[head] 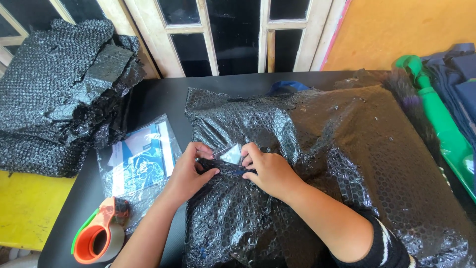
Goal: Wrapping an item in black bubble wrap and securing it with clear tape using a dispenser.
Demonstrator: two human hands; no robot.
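Note:
A large bundle wrapped in black bubble wrap [347,149] covers most of the dark table. My left hand [191,171] and my right hand [265,168] meet at its near-left part, both pinching a short strip of clear tape [230,154] against the wrap's seam. Left fingers press the strip's left end, right fingers hold its right end. A bit of blue cloth [287,87] shows at the bundle's far edge.
An orange tape dispenser [99,233] lies at the near left. A clear plastic bag with blue and white printed sheets [139,159] lies beside my left hand. A pile of black bubble wrap [54,94] fills the left. A green plastic object [441,124] lies at right.

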